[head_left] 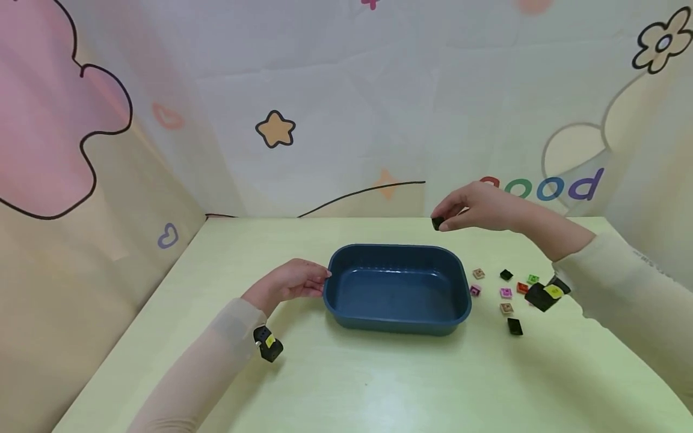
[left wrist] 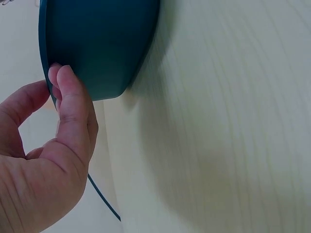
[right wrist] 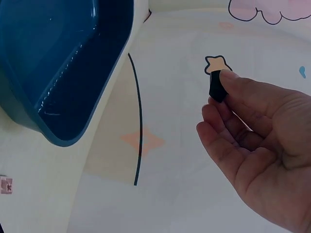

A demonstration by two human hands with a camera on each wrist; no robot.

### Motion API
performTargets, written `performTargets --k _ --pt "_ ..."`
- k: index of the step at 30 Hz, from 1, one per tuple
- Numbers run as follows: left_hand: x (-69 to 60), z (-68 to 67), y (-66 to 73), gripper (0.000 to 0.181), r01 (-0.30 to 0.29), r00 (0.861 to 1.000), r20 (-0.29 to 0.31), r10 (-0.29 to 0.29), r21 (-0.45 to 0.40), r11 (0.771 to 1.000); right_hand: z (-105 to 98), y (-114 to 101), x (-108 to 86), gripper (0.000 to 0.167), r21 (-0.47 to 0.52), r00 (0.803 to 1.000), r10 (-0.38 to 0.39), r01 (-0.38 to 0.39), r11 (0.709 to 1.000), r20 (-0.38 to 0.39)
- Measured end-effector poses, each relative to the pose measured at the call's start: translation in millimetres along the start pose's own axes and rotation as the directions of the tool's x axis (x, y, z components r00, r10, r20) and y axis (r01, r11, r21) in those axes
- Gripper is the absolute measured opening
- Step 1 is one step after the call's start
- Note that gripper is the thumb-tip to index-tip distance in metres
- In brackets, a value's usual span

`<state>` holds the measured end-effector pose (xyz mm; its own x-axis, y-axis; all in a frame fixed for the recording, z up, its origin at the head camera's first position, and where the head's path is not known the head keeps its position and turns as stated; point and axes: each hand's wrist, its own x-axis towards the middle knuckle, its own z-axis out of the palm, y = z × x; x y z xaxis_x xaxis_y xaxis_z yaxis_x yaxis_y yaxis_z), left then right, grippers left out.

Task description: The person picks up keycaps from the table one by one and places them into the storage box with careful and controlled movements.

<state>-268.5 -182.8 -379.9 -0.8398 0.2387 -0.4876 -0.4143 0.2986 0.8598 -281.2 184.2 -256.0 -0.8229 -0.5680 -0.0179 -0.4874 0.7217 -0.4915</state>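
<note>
To your left, one table [head_left: 216, 270], pale, its left edge running slantwise beside a printed cloth [head_left: 178, 96]; a wide strip of surface lies between that edge and your left sleeve [head_left: 200, 355]. One wrist camera [head_left: 267, 343], black with a yellow mark, strapped at the cuff. One left hand [left wrist: 53, 160], yours, thumb and fingers pinching the rim at the left end of the tray. One tray [head_left: 397, 326], dark blue, rounded corners, mid-table, set back near the far edge, with a narrow strip of surface beyond it and a broad stretch on your side. One small black piece [right wrist: 217, 86], pinched in your right hand [right wrist: 257, 119] between thumb and fingers, raised near the tray's far right corner, apart from the rim; your hands are well apart. Loose pieces right of the tray: one purple piece [head_left: 474, 290], just beside its right wall; two tan, two black; one pink piece [head_left: 506, 293]; one orange-red piece [head_left: 522, 288], near one green piece [head_left: 533, 279]; another, partly hidden. Last, your right sleeve [head_left: 622, 300], slanting over the table's right side.
</note>
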Motion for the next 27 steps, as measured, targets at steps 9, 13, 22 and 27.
performTargets --k 9,13,22,27 --pt "0.2 -1.6 -2.3 0.026 0.006 1.0 -0.006 -0.006 0.002 1.0 8 -10 15.0 0.031 0.029 0.999 -0.046 0.046 0.999 0.016" --pt "1.9 -1.4 -1.4 0.028 0.008 1.0 -0.009 -0.008 0.006 1.0 12 -18 21.3 0.031 0.028 0.998 -0.063 0.062 0.998 0.025" --pt "2.4 0.0 0.5 0.031 0.003 1.0 -0.003 -0.003 0.011 1.0 25 -31 35.4 0.028 0.025 0.993 -0.092 0.09 0.996 0.073" --pt "2.1 0.8 0.6 0.03 0.001 1.0 -0.005 -0.001 0.007 1.0 34 -36 43.7 0.029 0.041 0.99 -0.097 0.093 0.995 0.103"
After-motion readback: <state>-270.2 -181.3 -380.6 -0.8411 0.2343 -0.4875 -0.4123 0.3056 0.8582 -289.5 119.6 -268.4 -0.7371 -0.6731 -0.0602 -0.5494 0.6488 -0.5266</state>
